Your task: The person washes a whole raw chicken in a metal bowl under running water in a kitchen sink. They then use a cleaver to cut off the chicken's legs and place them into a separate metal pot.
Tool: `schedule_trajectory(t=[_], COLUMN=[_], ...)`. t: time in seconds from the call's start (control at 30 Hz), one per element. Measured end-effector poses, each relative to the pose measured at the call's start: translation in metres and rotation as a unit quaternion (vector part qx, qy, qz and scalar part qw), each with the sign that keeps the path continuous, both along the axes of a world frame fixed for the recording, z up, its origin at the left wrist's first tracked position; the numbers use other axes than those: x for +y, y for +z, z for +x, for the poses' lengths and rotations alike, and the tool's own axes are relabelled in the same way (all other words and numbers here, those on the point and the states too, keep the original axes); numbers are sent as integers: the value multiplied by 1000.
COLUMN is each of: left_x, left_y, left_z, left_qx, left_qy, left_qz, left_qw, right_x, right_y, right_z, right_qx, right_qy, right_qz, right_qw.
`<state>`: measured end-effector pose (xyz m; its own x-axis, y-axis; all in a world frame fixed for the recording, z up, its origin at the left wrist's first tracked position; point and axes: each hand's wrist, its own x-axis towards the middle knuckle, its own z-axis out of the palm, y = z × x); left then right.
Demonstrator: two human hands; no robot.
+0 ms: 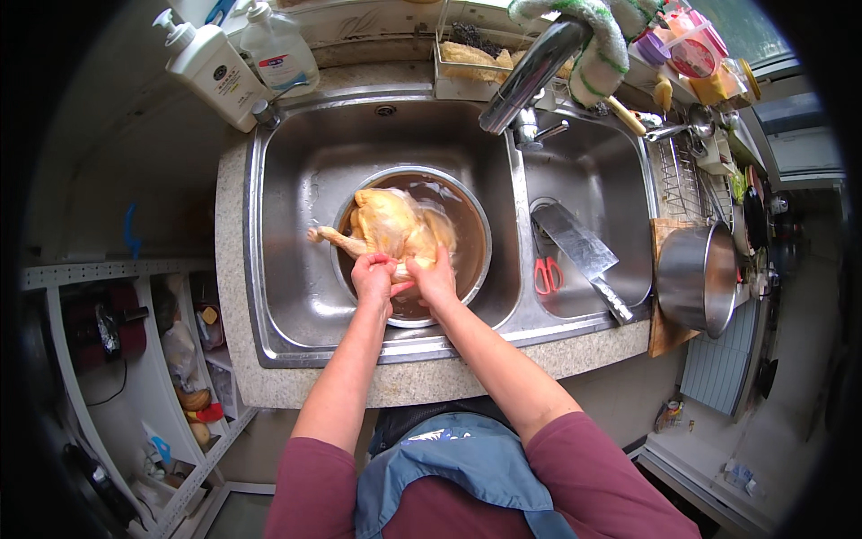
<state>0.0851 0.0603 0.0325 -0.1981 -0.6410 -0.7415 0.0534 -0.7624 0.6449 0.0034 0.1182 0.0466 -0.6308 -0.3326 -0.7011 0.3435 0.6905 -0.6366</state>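
A whole plucked raw chicken [387,219] lies partly under water in a round metal basin [486,252], inside the larger bay of a steel double sink [289,296]. One of its legs sticks out over the basin's left rim. My left hand [374,277] pinches a part of the chicken at its near side, thumb and fingers together. Close beside it, my right hand [432,277] grips the same near part from the right. Which part of the bird this is, I cannot tell; the fingers cover much of it.
The smaller bay holds a cleaver [576,239] and red-handled scissors [548,275]. A faucet [532,77] reaches over the sink divider. Two pump bottles [219,74] [279,57] stand back left. At the right, a deep metal pot [687,276] sits on a wooden board [663,316].
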Motion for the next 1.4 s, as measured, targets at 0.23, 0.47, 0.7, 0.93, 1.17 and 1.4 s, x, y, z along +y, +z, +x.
schedule_trajectory(t=[0.23, 0.47, 0.7, 0.93, 1.17, 1.4], left_x=[-7, -17, -7, 1, -2, -7], left_y=[-10, -13, 4, 1, -28, -57], left_z=[-6, 3, -10, -16, -7, 0], left_qx=[6, -11, -260, -284, -194, -137], left_qy=[-22, -191, -418, -404, -335, -325], left_qz=[29, 43, -313, -392, -349, -318], left_qw=[999, 980, 812, 776, 853, 880], right_x=[6, 14, 15, 21, 20, 27], right_y=[-45, -61, -55, -48, -24, -34], right_z=[-13, -18, -16, -10, -21, -21], right_qx=[9, 50, 155, 218, 176, 206], right_qy=[-69, -60, 24, 76, 101, 111], right_qz=[-84, -65, -40, -17, -32, -86], right_qw=[994, 995, 987, 973, 979, 968])
